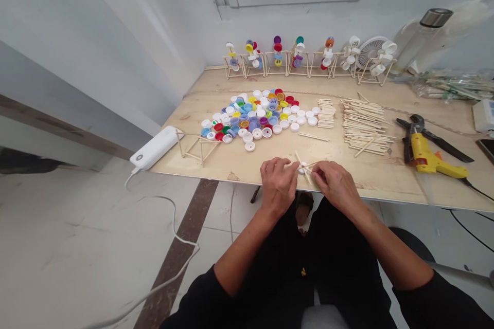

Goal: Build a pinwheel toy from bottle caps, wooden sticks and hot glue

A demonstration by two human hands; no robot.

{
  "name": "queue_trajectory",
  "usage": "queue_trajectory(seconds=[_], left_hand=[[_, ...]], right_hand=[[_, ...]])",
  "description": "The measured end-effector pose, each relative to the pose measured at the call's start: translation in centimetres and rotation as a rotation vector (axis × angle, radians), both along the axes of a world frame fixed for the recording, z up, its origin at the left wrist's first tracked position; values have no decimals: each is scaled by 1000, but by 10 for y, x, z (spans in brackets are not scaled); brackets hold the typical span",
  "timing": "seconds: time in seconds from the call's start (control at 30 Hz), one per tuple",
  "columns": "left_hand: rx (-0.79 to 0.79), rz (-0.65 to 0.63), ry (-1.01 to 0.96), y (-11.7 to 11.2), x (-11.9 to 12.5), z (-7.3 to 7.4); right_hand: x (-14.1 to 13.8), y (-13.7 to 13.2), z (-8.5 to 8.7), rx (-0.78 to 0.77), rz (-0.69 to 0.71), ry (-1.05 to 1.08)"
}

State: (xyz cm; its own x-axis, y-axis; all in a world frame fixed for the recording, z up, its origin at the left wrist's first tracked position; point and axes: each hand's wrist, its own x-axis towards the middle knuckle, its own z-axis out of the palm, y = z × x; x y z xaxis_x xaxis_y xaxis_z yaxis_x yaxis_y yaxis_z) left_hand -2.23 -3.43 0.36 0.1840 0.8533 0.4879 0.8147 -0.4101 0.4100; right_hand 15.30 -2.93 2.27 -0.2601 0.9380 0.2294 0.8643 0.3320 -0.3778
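Observation:
My left hand [278,181] and my right hand [335,182] meet at the front edge of the plywood board [247,162]. Both pinch a small piece made of a white bottle cap [303,167] with thin wooden sticks [299,158] crossing out of it. The fingers of both hands are curled closed around it. A heap of coloured bottle caps [257,115] lies just beyond, in the middle of the board. To its right lie a short stack of sticks [326,113] and a bigger pile of sticks [365,126].
A yellow glue gun [428,157] and black pliers [415,123] lie at the right. A stick frame [198,148] and a white power bank [156,147] sit at the left edge. Several finished cap-and-stick models [287,56], a small fan [370,51] and a bottle [424,36] line the back wall.

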Motion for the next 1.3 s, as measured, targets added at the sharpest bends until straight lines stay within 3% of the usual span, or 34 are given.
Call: queue_trajectory(seconds=[0.27,0.67,0.87,0.97,1.07,1.17,1.3], left_hand=[[4,-74,144,-2,2,-4],[115,-73,143,-1,5,-10],[88,-61,81,-2,4,-10],[81,-45,-48,-6,3,-2],[8,-55,-297,-12,4,9],[-262,-128,-614,-19,8,23],[-582,-159,-983,-27,16,39]], right_hand=[[-1,1,4,-20,8,-4],[-2,1,3,-10,-2,-11],[-1,0,5,6,-24,23],[1,-4,8,-8,-57,87],[0,-10,15,-31,-83,276],[-9,-17,25,-23,-79,474],[-25,-29,32,15,-47,585]])
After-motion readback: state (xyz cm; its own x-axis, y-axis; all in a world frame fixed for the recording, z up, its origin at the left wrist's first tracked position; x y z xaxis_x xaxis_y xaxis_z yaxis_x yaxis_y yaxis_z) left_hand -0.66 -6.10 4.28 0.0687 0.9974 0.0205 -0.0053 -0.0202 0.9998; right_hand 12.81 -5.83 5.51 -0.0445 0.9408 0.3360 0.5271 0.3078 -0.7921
